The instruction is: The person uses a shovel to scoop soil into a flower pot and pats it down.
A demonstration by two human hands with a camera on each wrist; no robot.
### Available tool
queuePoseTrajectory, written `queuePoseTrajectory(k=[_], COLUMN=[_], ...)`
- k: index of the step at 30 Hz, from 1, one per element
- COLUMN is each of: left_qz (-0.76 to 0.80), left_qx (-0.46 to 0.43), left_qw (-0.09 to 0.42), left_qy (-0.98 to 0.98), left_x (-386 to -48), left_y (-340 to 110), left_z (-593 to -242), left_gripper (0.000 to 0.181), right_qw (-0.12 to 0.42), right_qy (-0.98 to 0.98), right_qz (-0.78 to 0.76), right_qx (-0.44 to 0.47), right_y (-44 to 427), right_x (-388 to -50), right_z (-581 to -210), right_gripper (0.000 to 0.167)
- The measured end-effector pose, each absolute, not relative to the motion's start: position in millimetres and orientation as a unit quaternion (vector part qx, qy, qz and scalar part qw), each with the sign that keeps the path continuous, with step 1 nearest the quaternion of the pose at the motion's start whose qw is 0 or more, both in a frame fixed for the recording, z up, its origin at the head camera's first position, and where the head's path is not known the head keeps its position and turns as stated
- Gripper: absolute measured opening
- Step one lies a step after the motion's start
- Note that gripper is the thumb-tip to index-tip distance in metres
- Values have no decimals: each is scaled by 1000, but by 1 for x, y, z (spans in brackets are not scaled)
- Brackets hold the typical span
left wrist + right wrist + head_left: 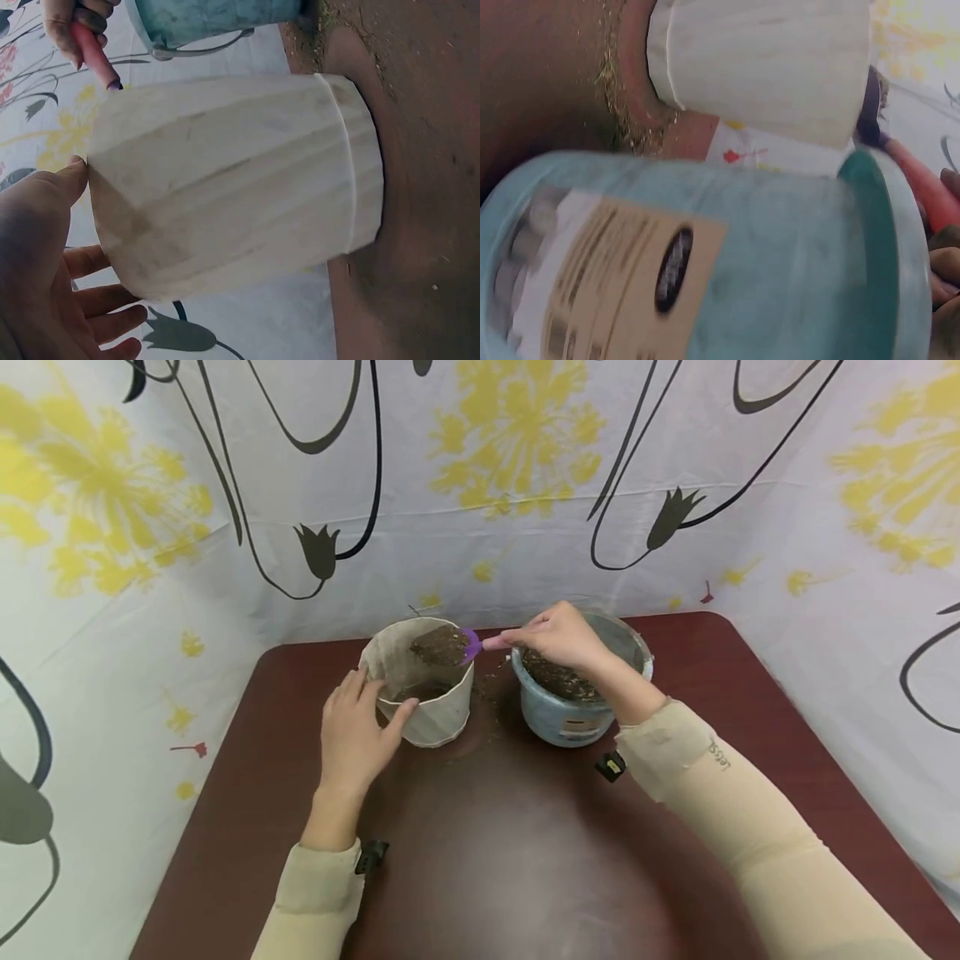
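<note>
My right hand (558,637) grips the pink handle of a small purple garden trowel (472,646). Dark soil (441,646) is heaped on its blade, over the mouth of a white plant pot (438,720). With spread thumb and fingers, my left hand (358,731) holds the pot's rim at its near left side. More soil lies low inside this pot. To its right stands a blue-green bucket (566,718) holding dark soil, partly hidden beneath my right forearm. A paper label (630,277) shows on the bucket in the right wrist view.
Both containers stand near the back edge of a dark red-brown table (495,852). Soil crumbs (491,693) are scattered between them. A white cloth (480,560) printed with flowers hangs behind and at both sides.
</note>
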State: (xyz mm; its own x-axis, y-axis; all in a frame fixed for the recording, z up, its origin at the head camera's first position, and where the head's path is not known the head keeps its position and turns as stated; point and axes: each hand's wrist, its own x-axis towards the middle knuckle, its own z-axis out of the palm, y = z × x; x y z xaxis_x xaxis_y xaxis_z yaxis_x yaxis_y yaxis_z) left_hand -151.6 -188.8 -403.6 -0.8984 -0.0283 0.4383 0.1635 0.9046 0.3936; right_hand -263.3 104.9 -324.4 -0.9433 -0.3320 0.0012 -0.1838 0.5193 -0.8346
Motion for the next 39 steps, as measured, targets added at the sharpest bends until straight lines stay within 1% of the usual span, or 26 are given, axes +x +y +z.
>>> queuePoseTrajectory(k=[1, 2, 4, 6, 7, 12, 13, 15, 17, 19, 21, 23, 25, 26, 31, 34, 36, 38, 39], left_qz=[-222, -227, -237, -246, -248, -255, -256, -256, -258, -259, -261, -261, -258, -255, -239, -244, -252, -259, -263], left_qx=[-32, -29, -23, -18, -16, -10, -9, -6, -4, -2, -3, -4, -4, -5, -15, -32, -46, -59, -65], left_qw=[223, 222, 221, 220, 221, 233, 236, 239, 239, 239, 241, 244, 247, 250, 263, 267, 270, 274, 274], left_qy=[-949, -948, -946, -944, -943, -938, -938, -937, -936, -936, -935, -934, -934, -934, -935, -932, -928, -924, -923], left_x=[-151, -151, -151, -151, -150, -149, -148, -148, -147, -147, -147, -147, -148, -149, -155, -159, -161, -163, -165], left_y=[-190, -190, -191, -191, -191, -191, -190, -190, -189, -189, -189, -189, -188, -187, -178, -169, -162, -154, -151], left_z=[-404, -405, -406, -407, -407, -408, -408, -409, -409, -409, -409, -409, -410, -410, -409, -406, -404, -402, -401], left_gripper=[64, 64, 65, 66, 66, 64, 63, 63, 63, 63, 63, 63, 62, 62, 65, 64, 62, 60, 59], right_qw=[68, 55, 26, -13, -32, -113, -125, -162, -215, -276, -326, -356, -357, -350, -281, -223, -185, -158, -150], right_qy=[874, 881, 893, 905, 910, 927, 927, 924, 910, 884, 855, 837, 837, 842, 866, 871, 878, 888, 892], right_qz=[-460, -447, -425, -388, -370, -275, -260, -220, -179, -141, -122, -117, -133, -146, -268, -351, -389, -402, -404], right_qx=[-143, -142, -149, -174, -186, -230, -239, -267, -307, -351, -384, -398, -393, -384, -315, -262, -209, -157, -140], right_y=[101, 98, 93, 88, 86, 84, 84, 85, 86, 87, 87, 88, 91, 94, 107, 118, 127, 138, 143], right_x=[-263, -262, -261, -260, -260, -255, -253, -251, -249, -248, -248, -248, -248, -247, -247, -245, -242, -240, -239], right_z=[-325, -327, -331, -335, -337, -343, -344, -347, -350, -356, -360, -364, -365, -365, -358, -351, -345, -341, -339], right_gripper=[36, 40, 40, 38, 42, 50, 49, 41, 34, 32, 38, 43, 43, 41, 25, 26, 32, 35, 34])
